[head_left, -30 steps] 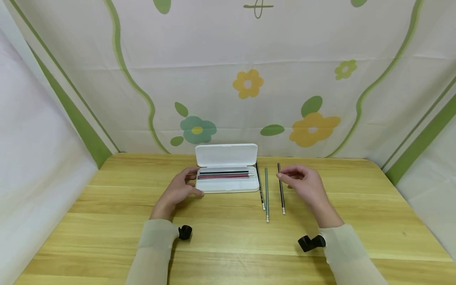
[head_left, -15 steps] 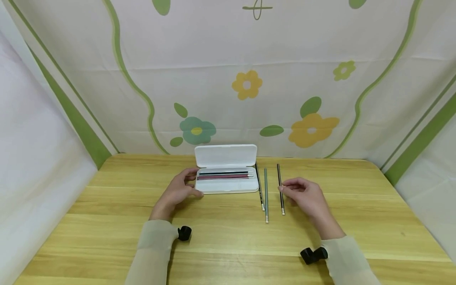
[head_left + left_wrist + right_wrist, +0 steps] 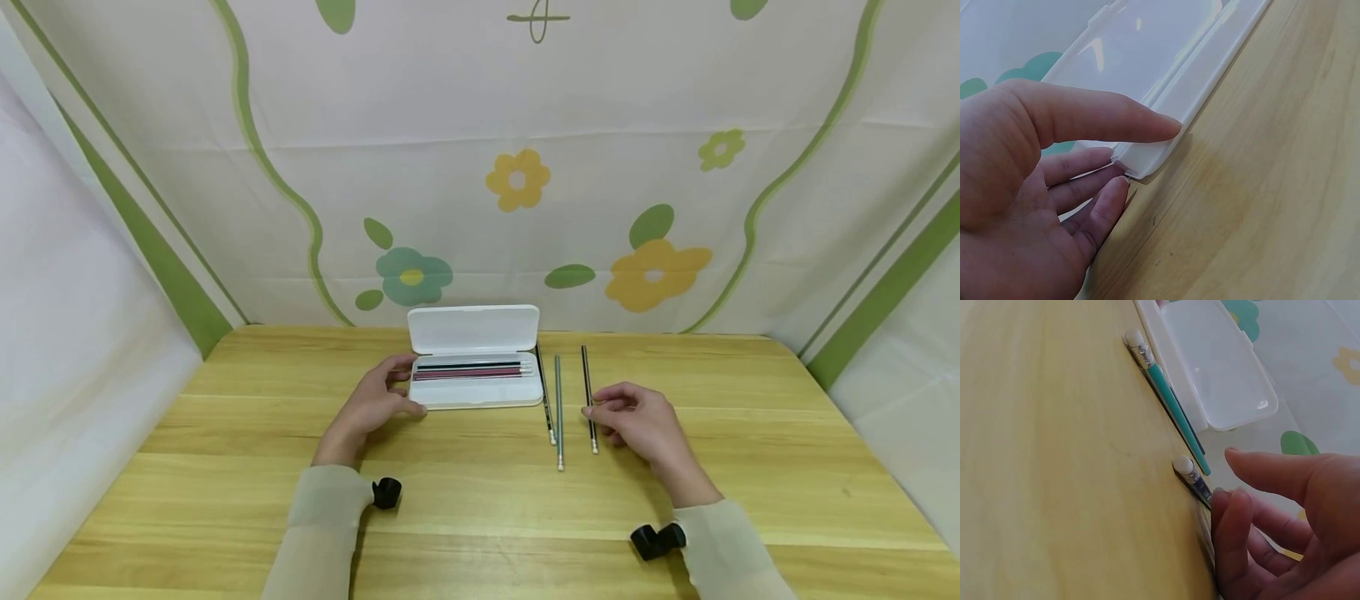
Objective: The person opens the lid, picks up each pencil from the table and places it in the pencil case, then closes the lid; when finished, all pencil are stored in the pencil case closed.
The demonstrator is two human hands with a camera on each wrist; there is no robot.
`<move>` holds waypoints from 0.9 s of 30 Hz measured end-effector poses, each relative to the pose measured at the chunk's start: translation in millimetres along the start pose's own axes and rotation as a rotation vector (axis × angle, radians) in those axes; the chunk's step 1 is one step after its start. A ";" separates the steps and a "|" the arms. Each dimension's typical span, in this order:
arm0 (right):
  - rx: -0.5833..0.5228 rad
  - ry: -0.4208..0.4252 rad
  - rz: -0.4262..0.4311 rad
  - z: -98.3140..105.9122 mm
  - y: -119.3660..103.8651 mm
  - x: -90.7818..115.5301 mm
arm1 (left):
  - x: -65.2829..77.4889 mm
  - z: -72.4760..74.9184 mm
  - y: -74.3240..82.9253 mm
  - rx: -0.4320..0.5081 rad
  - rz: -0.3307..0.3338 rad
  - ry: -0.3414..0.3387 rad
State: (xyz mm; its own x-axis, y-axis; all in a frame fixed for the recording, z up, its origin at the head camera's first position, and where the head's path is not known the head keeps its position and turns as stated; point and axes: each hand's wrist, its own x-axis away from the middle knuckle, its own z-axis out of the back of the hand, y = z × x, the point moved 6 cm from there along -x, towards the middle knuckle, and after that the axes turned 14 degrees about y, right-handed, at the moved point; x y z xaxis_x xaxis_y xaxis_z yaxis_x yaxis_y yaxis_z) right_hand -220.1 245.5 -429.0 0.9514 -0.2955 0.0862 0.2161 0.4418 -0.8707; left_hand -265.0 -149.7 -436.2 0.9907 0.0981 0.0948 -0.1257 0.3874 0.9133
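Observation:
A white pencil case lies with its lid raised, several dark and reddish pencils inside. My left hand holds its left end, thumb on the front edge and fingers at the side. To the right of the case lie a green pencil and, close beside it, a black pencil. Another black pencil lies farther right, eraser end toward me. Over its lower half is my right hand. In the right wrist view the thumb stands apart from the curved fingers, which hide part of this pencil.
The wooden table reaches back to a pale curtain with printed flowers, right behind the case lid. White cloth hangs along the left side, and more hangs on the right. A black wrist camera sits at the right cuff.
My right hand has slid toward me along the right-hand black pencil, from its upper part to its lower half. The left hand stays at the case. The pencils lie as before.

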 end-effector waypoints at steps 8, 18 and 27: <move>0.071 0.009 -0.009 -1.4 0.8 -0.8 | -1.1 -0.5 0.5 0.006 -0.004 -0.004; 0.154 0.024 0.019 0.9 -3.0 -2.9 | -2.1 -1.6 0.6 0.000 -0.008 -0.001; 0.217 0.016 0.020 4.0 -2.4 -4.2 | -2.1 -0.5 1.0 0.006 -0.006 -0.007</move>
State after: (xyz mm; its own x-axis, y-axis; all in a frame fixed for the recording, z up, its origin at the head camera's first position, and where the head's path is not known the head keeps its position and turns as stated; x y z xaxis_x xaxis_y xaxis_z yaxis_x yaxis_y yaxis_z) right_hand -223.7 249.0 -425.3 0.9527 -0.2978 0.0609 0.2413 0.6192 -0.7472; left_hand -267.3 -149.0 -435.7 0.9918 0.0894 0.0915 -0.1190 0.3823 0.9163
